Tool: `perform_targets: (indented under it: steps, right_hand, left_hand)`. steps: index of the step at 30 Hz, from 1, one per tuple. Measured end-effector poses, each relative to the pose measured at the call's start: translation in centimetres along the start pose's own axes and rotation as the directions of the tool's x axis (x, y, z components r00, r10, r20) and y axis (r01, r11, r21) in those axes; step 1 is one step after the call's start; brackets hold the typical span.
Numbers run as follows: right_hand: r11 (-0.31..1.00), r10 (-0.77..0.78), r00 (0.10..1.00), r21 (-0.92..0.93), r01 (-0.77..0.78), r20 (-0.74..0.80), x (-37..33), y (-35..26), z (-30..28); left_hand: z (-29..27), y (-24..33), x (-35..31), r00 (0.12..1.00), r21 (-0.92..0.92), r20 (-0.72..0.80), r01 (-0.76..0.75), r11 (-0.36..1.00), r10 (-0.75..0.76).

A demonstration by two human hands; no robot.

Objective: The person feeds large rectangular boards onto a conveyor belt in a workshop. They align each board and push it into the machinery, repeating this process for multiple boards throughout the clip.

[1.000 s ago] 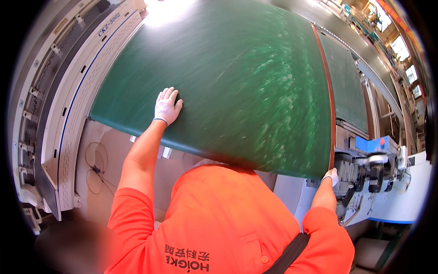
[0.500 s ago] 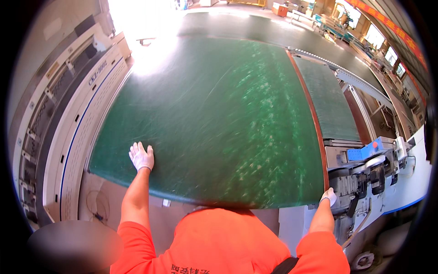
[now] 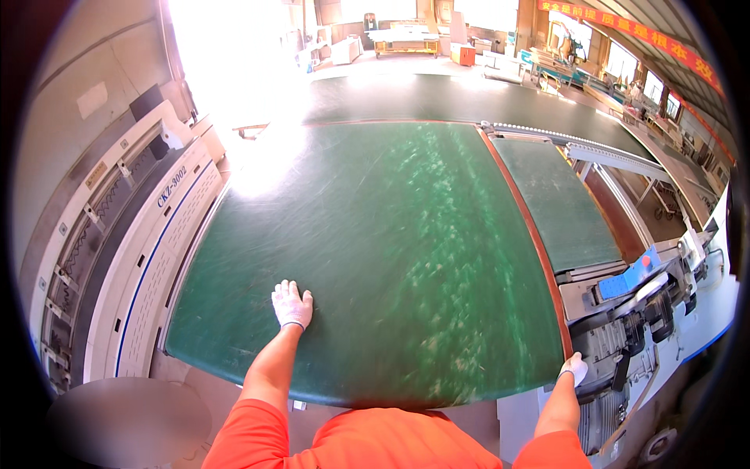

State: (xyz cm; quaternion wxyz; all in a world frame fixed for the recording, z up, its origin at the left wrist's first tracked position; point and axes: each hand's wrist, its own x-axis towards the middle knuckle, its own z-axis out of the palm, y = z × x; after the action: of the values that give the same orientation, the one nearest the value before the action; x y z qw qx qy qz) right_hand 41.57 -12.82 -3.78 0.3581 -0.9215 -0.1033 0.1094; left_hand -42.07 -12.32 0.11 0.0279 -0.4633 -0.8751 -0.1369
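A wide green conveyor belt spreads before me, its surface streaked with pale scuffs on the right half. My left hand, in a white glove, lies flat on the belt's near left part with its fingers spread. At the near right corner, my gloved right hand is closed at the end of the reddish-brown edge strip. Its fingertips are partly hidden. Right beside that hand is a grey motor unit with a blue control box above it.
A long white machine borders the belt on the left. To the right runs a narrower green belt, with a roller rail along its far side. Another dark belt crosses behind. An orange cabinet stands at the back.
The view has tilted up, showing more of the far room. My left hand has slid rightward over the belt, still flat. My right hand stays at the near right corner.
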Motion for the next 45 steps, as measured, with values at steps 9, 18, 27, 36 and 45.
perform_targets:
  steps: [9, 18, 27, 36, 45]
  right_hand:
    - [0.999, -0.026, 1.0, -0.036, 0.026, 0.015, 0.8, 0.6, 0.3]
    - [0.999, -0.054, 0.999, -0.004, 0.054, -0.007, 0.2, 0.0, 0.0]
    - [0.988, 0.074, 0.986, -0.126, -0.093, -0.15, -2.6, -2.6, -0.8]
    - [0.989, 0.13, 0.986, -0.063, -0.136, -0.101, -3.4, -3.1, -2.1]
    - [0.986, 0.146, 0.984, -0.061, -0.153, -0.103, -3.5, -3.2, -2.1]
  left_hand:
    - [2.2, 5.2, 0.9, 0.974, -0.04, -0.095, -0.211, 0.977, 0.206]
    - [3.0, 9.4, -0.3, 0.952, -0.09, -0.104, -0.297, 0.951, 0.288]
    - [3.2, 11.7, 0.1, 0.908, -0.145, -0.144, -0.412, 0.9, 0.393]
    - [2.5, 13.9, -0.7, 0.926, -0.174, -0.008, -0.373, 0.911, 0.378]
    - [2.6, 15.2, -1.0, 0.909, -0.197, -0.026, -0.413, 0.889, 0.417]
